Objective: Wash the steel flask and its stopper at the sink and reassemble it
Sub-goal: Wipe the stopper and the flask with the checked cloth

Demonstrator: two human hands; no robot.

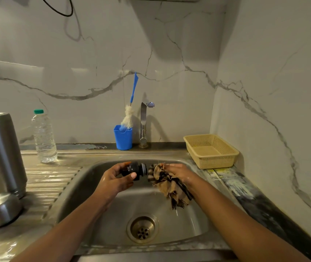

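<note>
Both forearms bare, angled in from the bottom corners and converging toward mid-frame, wrists roughly level. Left hand point(116, 177): fingers curled over the far side and thumb across the near side of the stopper point(136, 170), gripping it sideways with its narrow end pointing right. Right hand point(178, 170): back of hand up, skin wet, fingers bunched round a wad of cloth point(169, 186), just beside the left hand, cloth end right at the stopper tip.

Dark printed lettering on the side of the steel flask point(1, 154) at the left, upside down, cut off by the edge of view, too partial to read, nothing else legible
</note>
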